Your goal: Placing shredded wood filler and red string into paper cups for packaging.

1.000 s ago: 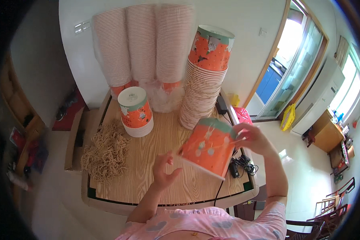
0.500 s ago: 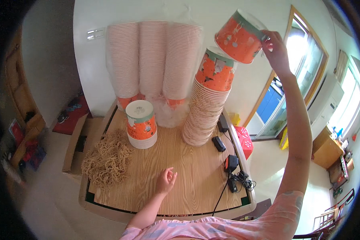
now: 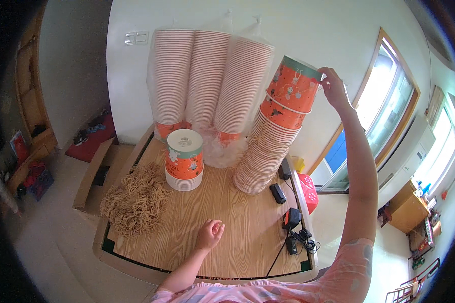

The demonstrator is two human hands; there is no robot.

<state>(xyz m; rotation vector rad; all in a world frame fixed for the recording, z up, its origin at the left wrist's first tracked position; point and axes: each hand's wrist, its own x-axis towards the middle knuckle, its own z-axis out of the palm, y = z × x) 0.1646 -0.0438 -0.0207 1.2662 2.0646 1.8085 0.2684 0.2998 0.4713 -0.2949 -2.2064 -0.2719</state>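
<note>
My right hand [image 3: 333, 90], raised high on the right, grips the upper edge of an orange paper bucket with a green band [image 3: 294, 83]. This bucket sits upside down over the top of a tall, leaning stack of nested paper buckets [image 3: 264, 151]. Tan strands show between the stack's rims. My left hand [image 3: 211, 235] is over the front middle of the table, fingers curled, nothing visible in them. A short upside-down stack of orange buckets [image 3: 184, 164] stands left of the tall one. Beside it lies a tangled heap of tan twine [image 3: 136, 202].
Tall columns of nested buckets in clear plastic [image 3: 205, 81] stand at the back of the wooden table [image 3: 187, 252]. Along its right side lie a black adapter [image 3: 277, 193] and coiled cables [image 3: 303, 240]. A cardboard box [image 3: 93, 177] is at left, a red stool [image 3: 307, 194] at right.
My right hand has lowered the orange bucket from above the tall stack onto its top, covering the former top bucket's upper part. My left hand's fingers have curled more. The view has shifted slightly.
</note>
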